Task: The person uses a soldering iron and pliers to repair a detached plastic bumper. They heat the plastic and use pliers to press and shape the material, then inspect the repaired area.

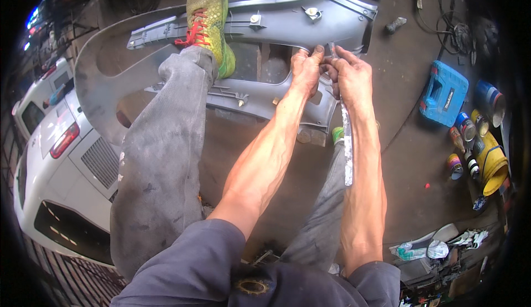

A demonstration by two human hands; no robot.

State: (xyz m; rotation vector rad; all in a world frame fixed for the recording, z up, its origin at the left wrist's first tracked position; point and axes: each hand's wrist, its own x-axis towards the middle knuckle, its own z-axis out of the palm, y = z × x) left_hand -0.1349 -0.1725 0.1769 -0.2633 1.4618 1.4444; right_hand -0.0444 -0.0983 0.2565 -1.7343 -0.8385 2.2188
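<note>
Both my hands meet at the inner edge of a grey moulded panel (287,19), which has white fittings on it. My left hand (305,70) is closed at that edge, its thumb raised beside the other hand's fingers; what it grips is partly hidden. My right hand (351,79) is closed around a narrow, paint-speckled strip (347,158) that hangs down along my forearm, its top end between my fingers. A second grey panel (254,97) lies below the first, and my yellow-green shoe (207,17) with red laces rests across the upper one.
A large grey sheet (97,94) lies beneath the panels. White vehicles (77,180) stand at left. On the right are a blue plastic case (442,97), several cans (489,100), a yellow bucket (489,160) and dark cables (442,30). Scraps and rags (437,249) lie at lower right.
</note>
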